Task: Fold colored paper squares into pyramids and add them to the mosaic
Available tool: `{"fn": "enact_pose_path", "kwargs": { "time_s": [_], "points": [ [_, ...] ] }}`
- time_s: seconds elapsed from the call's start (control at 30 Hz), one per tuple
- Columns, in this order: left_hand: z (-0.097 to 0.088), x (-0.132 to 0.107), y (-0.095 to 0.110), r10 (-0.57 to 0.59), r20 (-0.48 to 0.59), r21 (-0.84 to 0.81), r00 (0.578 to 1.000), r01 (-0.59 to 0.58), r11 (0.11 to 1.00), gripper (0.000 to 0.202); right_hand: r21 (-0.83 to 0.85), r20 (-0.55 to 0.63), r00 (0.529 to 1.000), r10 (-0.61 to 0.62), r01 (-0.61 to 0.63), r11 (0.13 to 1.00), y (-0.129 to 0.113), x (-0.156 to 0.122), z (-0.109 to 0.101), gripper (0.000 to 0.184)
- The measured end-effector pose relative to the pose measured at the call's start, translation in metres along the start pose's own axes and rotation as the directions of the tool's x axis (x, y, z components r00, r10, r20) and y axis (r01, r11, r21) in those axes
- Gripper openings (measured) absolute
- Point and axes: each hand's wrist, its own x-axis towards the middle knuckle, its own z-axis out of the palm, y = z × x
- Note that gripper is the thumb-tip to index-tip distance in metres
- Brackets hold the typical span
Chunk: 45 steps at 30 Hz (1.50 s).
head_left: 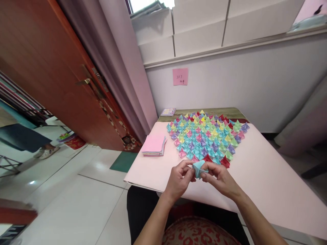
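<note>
Between my two hands, above the near edge of the table, is a light blue folded paper piece (198, 166) with pointed flaps. My left hand (179, 177) pinches its left side between thumb and fingers. On its right side, my right hand (220, 177) grips it with thumb and forefinger. Just beyond my hands, many small folded paper pieces (204, 136) in blue, green, yellow, pink, purple and red stand close together on the table. A stack of square coloured paper (153, 144), pink on top, lies to the left.
Pale pink paper covers the table (270, 177). A small pack (168, 112) sits at its far left corner. A pink note (180, 77) is stuck to the wall. A wooden door (63, 68) and curtain (120, 61) stand left; a person's leg (28, 137) shows beyond.
</note>
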Motion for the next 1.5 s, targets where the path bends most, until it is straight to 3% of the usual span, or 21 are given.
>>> {"fn": "enact_pose_path", "kwargs": {
  "time_s": [0.1, 0.23, 0.3, 0.4, 0.53, 0.67, 0.77, 0.9, 1.07, 1.2, 1.37, 1.5],
  "points": [
    [0.001, 0.005, 0.011, 0.039, -0.036, 0.1, 0.999, -0.036, 0.994, 0.029, -0.073, -0.029, 1.0, -0.004, 0.002, 0.997, -0.009, 0.004, -0.003, 0.026],
    [0.002, 0.015, 0.025, 0.175, -0.031, 0.269, 0.984, -0.16, 0.95, 0.021, -0.058, -0.011, 1.0, 0.025, -0.026, 0.998, -0.013, 0.011, -0.01, 0.024],
    [0.002, 0.019, 0.03, 0.187, -0.031, 0.269, 0.982, -0.172, 0.948, 0.016, -0.031, 0.011, 0.999, 0.042, -0.042, 0.999, -0.012, 0.014, -0.016, 0.025],
    [0.003, 0.025, 0.036, 0.117, 0.005, 0.136, 0.993, -0.117, 0.984, 0.025, 0.101, 0.072, 0.995, 0.065, -0.072, 0.992, -0.009, 0.02, -0.023, 0.028],
    [0.003, 0.031, 0.042, 0.011, 0.162, -0.054, 0.987, -0.003, 0.999, 0.026, 0.322, 0.138, 0.989, 0.049, -0.091, 0.942, -0.004, 0.024, -0.028, 0.035],
    [0.0, 0.039, 0.042, -0.098, 0.247, -0.256, 0.964, 0.162, 0.953, 0.028, 0.421, 0.159, 0.987, 0.015, -0.082, 0.903, -0.003, 0.026, -0.036, 0.036],
    [-0.005, 0.046, 0.04, -0.135, 0.315, -0.32, 0.939, 0.239, 0.917, 0.033, 0.47, 0.19, 0.982, 0.019, -0.108, 0.876, -0.005, 0.029, -0.046, 0.037],
    [-0.008, 0.057, 0.042, -0.168, 0.408, -0.308, 0.897, 0.308, 0.9, 0.035, 0.485, 0.226, 0.973, 0.048, -0.155, 0.86, -0.009, 0.036, -0.058, 0.038],
    [-0.001, 0.072, 0.054, -0.208, 0.471, -0.199, 0.857, 0.333, 0.922, 0.033, 0.518, 0.155, 0.984, 0.089, -0.157, 0.841, -0.01, 0.049, -0.059, 0.041],
    [0.002, 0.08, 0.064, -0.202, 0.441, -0.191, 0.874, 0.312, 0.931, 0.033, 0.558, 0.125, 0.989, 0.085, -0.141, 0.818, -0.007, 0.057, -0.058, 0.044],
    [-0.007, 0.084, 0.067, -0.163, 0.445, -0.157, 0.881, 0.255, 0.954, 0.033, 0.582, 0.22, 0.972, 0.078, -0.195, 0.79, 0.002, 0.061, -0.06, 0.047],
    [-0.017, 0.091, 0.062, -0.23, 0.419, -0.117, 0.879, 0.303, 0.946, 0.034, 0.551, 0.243, 0.965, 0.097, -0.219, 0.805, 0.006, 0.067, -0.06, 0.048]
  ]
}}
